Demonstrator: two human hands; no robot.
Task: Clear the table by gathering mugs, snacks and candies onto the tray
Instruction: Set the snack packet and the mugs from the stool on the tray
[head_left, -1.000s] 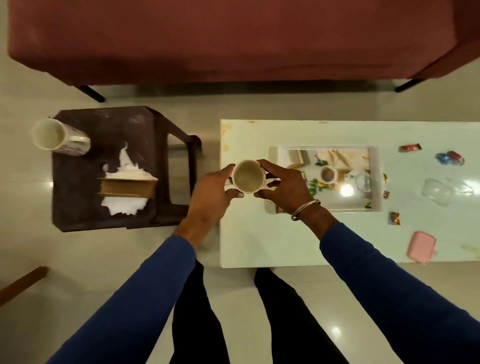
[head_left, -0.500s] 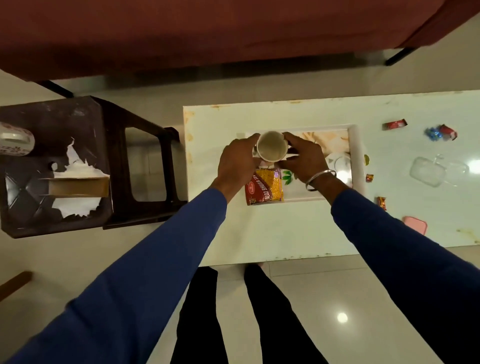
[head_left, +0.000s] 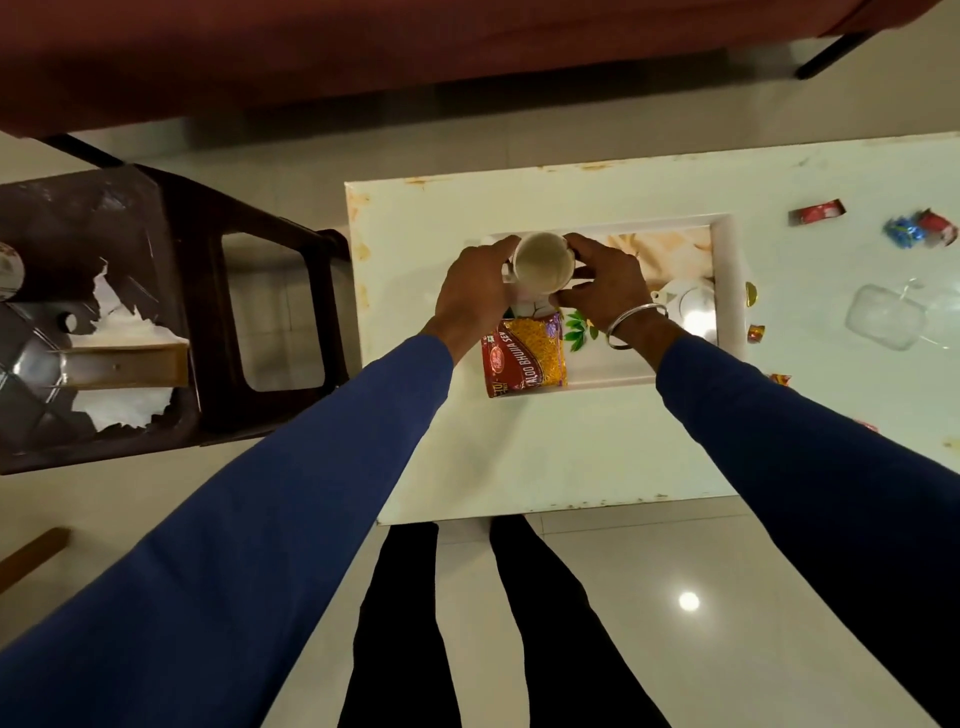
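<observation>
Head view: both hands closed on one white mug (head_left: 542, 266), left hand (head_left: 475, 291) wrapping its left side, right hand (head_left: 605, 286) its right, above the left part of the tray (head_left: 727, 291) on the white tabletop (head_left: 519, 457). Red-and-yellow snack packet (head_left: 524, 356) lying at the tray's near-left corner, just below the mug, with a white teapot (head_left: 685, 301) toward its right end. Loose candies (head_left: 919, 231) scattered on the tabletop right of the tray, beside a clear lid (head_left: 883, 322); dark chair (head_left: 156, 312) with torn paper standing left.
</observation>
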